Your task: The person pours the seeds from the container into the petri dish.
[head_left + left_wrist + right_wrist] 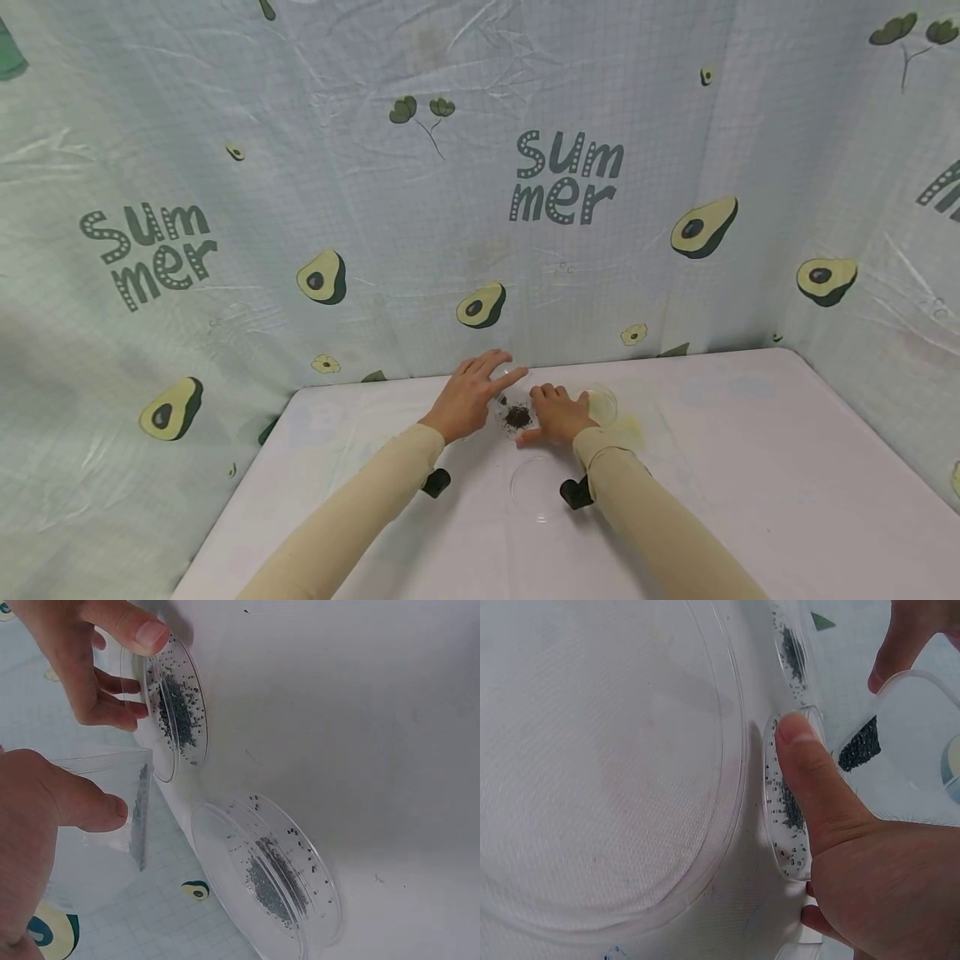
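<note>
My left hand [467,402] grips a clear plastic cup [90,866], which is tilted. Dark granules [861,744] lie gathered along one side inside it. My right hand [557,415] holds a clear round petri dish [771,825] by its rim, thumb on the near side and fingers on the far side. A small heap of dark granules [177,712] lies in this dish, with loose grains scattered around it. Beside it in the left wrist view stands another clear dish [330,915], also containing dark granules.
A large clear round lid or dish [513,490] lies on the white table [750,467] nearer to me. Right of my right hand is a clear dish [611,400] with a yellowish tint around it. An avocado-printed curtain [405,250] hangs behind the table's far edge.
</note>
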The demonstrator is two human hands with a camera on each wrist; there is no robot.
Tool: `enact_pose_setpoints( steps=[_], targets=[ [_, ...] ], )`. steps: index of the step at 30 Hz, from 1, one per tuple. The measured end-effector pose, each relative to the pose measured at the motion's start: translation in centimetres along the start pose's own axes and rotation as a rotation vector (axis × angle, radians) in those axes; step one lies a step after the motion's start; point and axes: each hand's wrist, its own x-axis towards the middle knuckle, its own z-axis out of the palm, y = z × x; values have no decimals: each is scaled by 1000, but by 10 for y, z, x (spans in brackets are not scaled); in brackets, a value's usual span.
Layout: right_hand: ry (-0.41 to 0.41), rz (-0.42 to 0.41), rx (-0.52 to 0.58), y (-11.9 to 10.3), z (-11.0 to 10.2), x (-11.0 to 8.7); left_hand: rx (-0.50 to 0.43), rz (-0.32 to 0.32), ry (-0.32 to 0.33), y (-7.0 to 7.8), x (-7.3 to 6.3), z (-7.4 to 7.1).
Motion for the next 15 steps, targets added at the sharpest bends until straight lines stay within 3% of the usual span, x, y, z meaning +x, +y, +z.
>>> enact_pose_setpoints(
  steps=[15],
  targets=[
    [13, -8, -4, 0, 2, -1, 14, 0, -11, 0, -1, 0]
  ],
)
